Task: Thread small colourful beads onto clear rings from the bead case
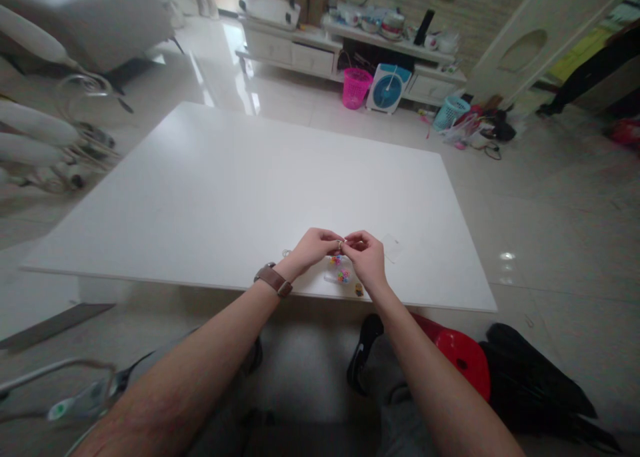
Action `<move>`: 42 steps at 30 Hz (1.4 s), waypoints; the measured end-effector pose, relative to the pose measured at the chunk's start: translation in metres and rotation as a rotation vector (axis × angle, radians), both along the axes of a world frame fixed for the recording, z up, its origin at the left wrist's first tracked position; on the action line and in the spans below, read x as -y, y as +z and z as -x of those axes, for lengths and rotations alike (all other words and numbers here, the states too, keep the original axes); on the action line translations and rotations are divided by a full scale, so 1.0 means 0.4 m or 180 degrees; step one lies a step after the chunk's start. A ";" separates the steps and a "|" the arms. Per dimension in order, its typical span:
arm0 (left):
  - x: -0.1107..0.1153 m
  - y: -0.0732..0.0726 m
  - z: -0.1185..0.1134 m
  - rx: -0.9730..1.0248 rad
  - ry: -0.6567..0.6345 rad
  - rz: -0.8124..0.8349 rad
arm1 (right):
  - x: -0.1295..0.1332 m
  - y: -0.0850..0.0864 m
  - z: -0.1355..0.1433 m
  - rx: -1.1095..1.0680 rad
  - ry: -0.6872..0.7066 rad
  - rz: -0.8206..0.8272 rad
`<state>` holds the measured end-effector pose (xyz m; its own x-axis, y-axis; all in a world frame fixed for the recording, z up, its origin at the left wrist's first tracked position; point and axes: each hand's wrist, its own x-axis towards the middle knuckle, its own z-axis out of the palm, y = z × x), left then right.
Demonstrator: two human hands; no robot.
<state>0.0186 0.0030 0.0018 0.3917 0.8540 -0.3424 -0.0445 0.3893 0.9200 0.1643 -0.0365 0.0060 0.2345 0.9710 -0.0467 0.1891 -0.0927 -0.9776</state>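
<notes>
My left hand (pixel 323 243), with a brown-strapped watch (pixel 274 279) on its wrist, and my right hand (pixel 367 252) meet above the white table (pixel 240 190) near its front edge. Fingertips of both are pinched together around a tiny pale piece (pixel 341 244), too small to name. Just below lie two clusters of colourful small pieces, an upper cluster (pixel 335 260) and a lower cluster (pixel 343 276). A small yellow-brown piece (pixel 359 290) rests by the edge under my right wrist. Left of my left hand is a thin clear coil (pixel 286 252).
A clear plastic sheet or bag (pixel 393 248) lies right of my right hand. Beneath the table's right front stands a red stool (pixel 463 360) beside black cloth. Farther off are a pink basket (pixel 356 88), a blue fan (pixel 389 89) and a low white cabinet (pixel 313 58). Another person's leg (pixel 590 67) shows at right.
</notes>
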 end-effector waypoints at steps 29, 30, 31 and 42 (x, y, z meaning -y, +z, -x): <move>0.002 0.004 0.002 0.0391 -0.0225 0.0293 | -0.009 -0.003 -0.017 0.0154 0.0010 -0.0037; 0.001 0.004 0.001 0.0380 -0.0152 0.0324 | -0.009 -0.003 -0.017 0.0091 -0.0003 -0.0052; 0.001 0.003 0.001 0.0380 -0.0084 0.0358 | -0.010 -0.001 -0.015 0.0029 -0.0012 -0.0065; 0.002 0.006 0.000 0.0328 0.0008 0.0248 | -0.007 0.014 -0.005 -0.0056 0.0166 -0.0181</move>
